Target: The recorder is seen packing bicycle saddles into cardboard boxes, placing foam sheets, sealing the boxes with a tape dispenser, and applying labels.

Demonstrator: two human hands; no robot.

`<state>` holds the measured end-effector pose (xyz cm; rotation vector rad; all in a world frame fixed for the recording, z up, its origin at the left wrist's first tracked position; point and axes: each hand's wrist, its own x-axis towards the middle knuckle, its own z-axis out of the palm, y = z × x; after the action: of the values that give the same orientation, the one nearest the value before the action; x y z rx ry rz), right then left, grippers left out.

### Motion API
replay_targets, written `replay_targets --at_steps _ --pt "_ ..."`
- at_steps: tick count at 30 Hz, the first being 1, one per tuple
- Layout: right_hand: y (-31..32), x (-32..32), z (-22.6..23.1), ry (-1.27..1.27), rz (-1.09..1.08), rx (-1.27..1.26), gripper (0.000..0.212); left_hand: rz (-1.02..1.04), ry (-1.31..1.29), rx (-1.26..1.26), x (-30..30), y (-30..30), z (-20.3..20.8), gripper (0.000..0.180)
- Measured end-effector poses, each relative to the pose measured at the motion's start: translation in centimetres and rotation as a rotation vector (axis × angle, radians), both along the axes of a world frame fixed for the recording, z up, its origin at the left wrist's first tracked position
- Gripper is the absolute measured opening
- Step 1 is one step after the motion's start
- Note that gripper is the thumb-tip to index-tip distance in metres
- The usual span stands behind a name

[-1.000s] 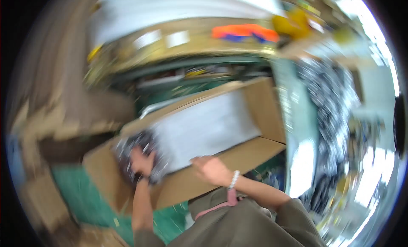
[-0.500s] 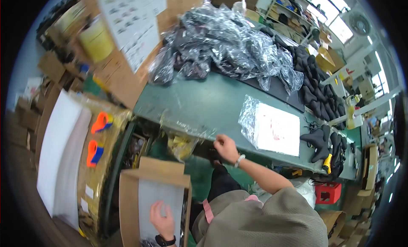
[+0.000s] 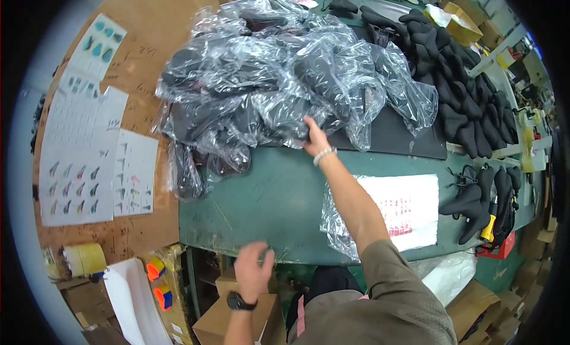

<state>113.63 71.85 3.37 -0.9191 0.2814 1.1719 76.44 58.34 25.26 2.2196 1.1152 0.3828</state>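
Bagged black saddles (image 3: 261,78) remain heaped on the green bench (image 3: 267,208); right hand (image 3: 314,137) grips one bag, left hand (image 3: 252,274) hangs open, empty, at the bench's near edge.

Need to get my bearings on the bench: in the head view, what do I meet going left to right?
Paper charts on the brown board → pile of bagged black items → right hand → flat clear bags with white sheet → unbagged black pieces.

Olive sleeve; black watch; beaded bracelet
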Motion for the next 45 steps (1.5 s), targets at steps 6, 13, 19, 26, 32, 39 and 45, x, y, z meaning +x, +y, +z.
replay_targets --at_steps 6,13,19,26,32,39,45 --pt "-14.0 -10.9 0.9 -0.109 0.281 -0.115 0.050 0.098 0.134 0.215 12.3 10.2 -7.1 0.075" --pt "-17.1 -7.3 7.7 -1.257 0.772 -0.489 0.050 0.097 0.566 -0.121 10.8 1.7 -20.3 0.098" --pt "-1.4 0.8 4.4 -1.712 0.172 -0.802 0.074 0.293 0.481 -0.439 7.9 -0.1 -19.6 0.084" --pt "-3.9 0.4 5.1 -1.035 0.424 -0.604 0.046 0.663 0.079 -0.515 2.8 -5.1 -17.0 0.071" --pt "-17.8 -10.1 7.7 -1.181 0.425 -0.414 0.043 0.751 0.016 -0.432 0.8 -10.6 -15.4 0.057" --pt "-21.9 -28.5 18.5 -0.947 0.730 -0.038 0.044 0.864 -0.168 0.139 -16.8 -19.9 5.9 0.058" --pt "-27.0 -42.6 26.6 -1.158 1.261 0.272 0.057 1.116 0.305 0.162 -42.3 -34.2 12.1 0.057"
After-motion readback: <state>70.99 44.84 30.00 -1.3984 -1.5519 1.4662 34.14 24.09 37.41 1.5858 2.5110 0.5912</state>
